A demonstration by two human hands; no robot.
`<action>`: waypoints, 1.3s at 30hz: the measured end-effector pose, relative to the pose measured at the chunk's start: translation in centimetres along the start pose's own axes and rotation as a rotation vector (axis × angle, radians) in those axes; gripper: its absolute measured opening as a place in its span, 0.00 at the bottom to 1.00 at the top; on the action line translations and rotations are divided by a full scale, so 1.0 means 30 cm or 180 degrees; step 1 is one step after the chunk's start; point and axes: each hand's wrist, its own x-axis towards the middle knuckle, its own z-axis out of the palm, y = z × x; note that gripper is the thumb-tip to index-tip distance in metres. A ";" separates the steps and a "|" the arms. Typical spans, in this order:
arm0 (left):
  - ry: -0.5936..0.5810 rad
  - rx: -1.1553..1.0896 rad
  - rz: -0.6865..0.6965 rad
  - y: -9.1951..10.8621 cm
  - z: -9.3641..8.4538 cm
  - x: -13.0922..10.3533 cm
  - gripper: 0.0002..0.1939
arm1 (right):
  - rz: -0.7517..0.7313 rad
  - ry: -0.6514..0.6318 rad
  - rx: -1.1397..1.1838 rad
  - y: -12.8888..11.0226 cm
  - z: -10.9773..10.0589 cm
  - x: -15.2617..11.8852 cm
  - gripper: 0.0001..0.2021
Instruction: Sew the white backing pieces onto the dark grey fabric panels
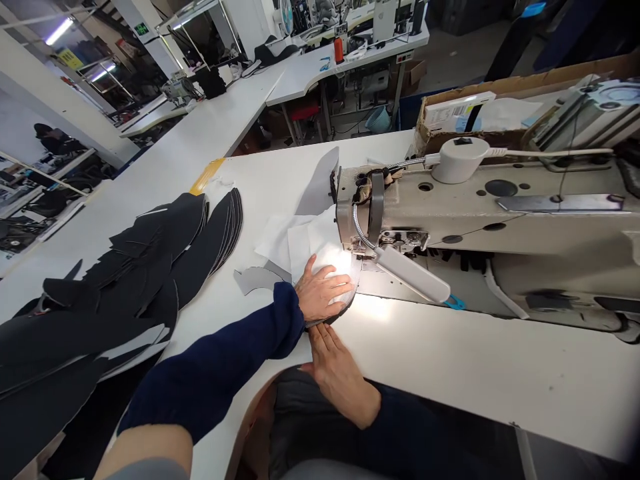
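My left hand [324, 291] lies with spread fingers on a white fabric piece [300, 247] beside the sewing machine's head [353, 210]. A dark edge shows under the white piece near my hands. My right hand [334, 363] is just below, its fingers stretched out and close together, the tips touching that dark edge at the table's front. The machine's lamp [413, 273] lights the fabric by the needle area; the needle itself cannot be made out. A grey curved piece [257, 279] lies left of my left hand.
Stacks of dark cut pieces [145, 260] cover the left of the white table [440, 353]. The machine's arm [500, 213] spans the right. A cardboard box [425, 127] stands behind it. Yellow tape [207, 175] marks the far table edge.
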 end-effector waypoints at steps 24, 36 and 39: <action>-0.0317 0.0166 0.0025 0.084 -0.027 -0.037 0.13 | 0.0364 -0.0298 0.0052 0.124 -0.067 -0.006 0.21; -0.0432 0.0566 0.0108 0.068 0.036 0.035 0.16 | 0.0099 -0.0230 -0.0212 0.098 -0.053 -0.001 0.21; -0.0437 0.0658 0.0007 0.063 0.037 0.080 0.16 | 0.0130 -0.0249 -0.0295 0.117 -0.049 0.012 0.21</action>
